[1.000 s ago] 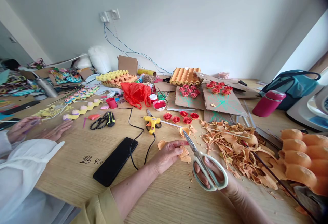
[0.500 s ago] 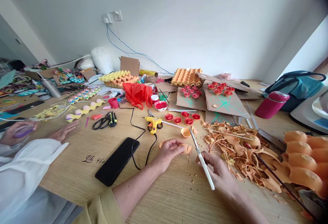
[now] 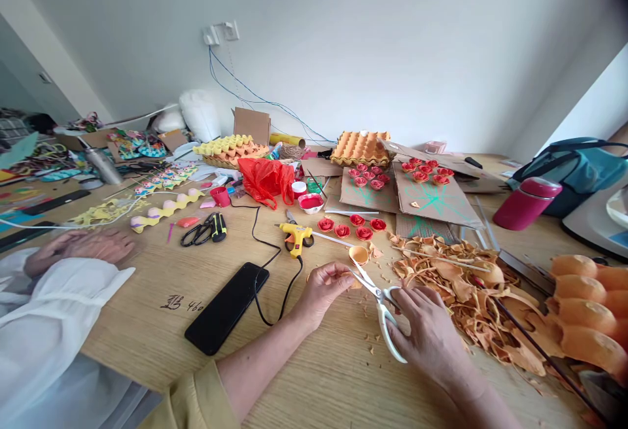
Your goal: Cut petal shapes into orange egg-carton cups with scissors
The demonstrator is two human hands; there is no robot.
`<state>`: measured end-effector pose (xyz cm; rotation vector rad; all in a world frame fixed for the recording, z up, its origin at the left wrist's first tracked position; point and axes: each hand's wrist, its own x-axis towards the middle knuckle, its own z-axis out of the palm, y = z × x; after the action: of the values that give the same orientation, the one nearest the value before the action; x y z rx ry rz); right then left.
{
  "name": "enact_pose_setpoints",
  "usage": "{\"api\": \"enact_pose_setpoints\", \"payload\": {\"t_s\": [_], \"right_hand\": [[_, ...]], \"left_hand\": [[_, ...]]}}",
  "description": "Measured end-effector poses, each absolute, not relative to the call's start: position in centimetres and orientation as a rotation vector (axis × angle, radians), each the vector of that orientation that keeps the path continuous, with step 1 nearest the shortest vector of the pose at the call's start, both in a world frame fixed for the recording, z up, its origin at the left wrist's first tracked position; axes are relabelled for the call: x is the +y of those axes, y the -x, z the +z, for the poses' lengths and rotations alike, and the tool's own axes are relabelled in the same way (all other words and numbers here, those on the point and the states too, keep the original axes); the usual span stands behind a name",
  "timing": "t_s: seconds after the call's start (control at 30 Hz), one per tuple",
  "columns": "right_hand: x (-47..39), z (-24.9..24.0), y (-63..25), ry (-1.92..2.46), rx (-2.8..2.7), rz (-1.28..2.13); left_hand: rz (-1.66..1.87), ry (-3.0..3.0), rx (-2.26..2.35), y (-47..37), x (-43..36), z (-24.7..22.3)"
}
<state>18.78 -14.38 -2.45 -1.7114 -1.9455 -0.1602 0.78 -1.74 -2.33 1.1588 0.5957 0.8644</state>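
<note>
Orange piece [image 3: 356, 284] sits pinched in my left hand's [image 3: 321, 291] fingertips, low over the bench [image 3: 318, 383]. Scissors [image 3: 378, 293], edge-on half a second ago, have turned toward it with blades parted, which I judge puts cutting in hand; my right hand [image 3: 426, 324] is curled around their handles, partly spread.

The person's left hand [image 3: 320, 296] covers part of the thin orange pulp piece [image 3: 355, 282] it pinches, and the right hand [image 3: 424, 329] hides part of the white-handled metal scissors [image 3: 377, 292]. A co-worker's hands [image 3: 83, 246] are blurred, the loose white sleeve [image 3: 59, 298] cut off at left. The right edge crops the bumpy orange egg tray [image 3: 583, 313] and white rounded appliance [image 3: 589, 220].
</note>
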Motion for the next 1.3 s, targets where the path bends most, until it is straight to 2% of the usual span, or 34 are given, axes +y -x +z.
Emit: {"api": "enact_pose_setpoints", "payload": {"t_s": [1.3], "right_hand": [[-14.6,-1.7,-17.7,1.607,-1.981,-0.092]], "left_hand": [[0.700,-1.171,0.386,-0.7,-2.7,-2.2]]}}
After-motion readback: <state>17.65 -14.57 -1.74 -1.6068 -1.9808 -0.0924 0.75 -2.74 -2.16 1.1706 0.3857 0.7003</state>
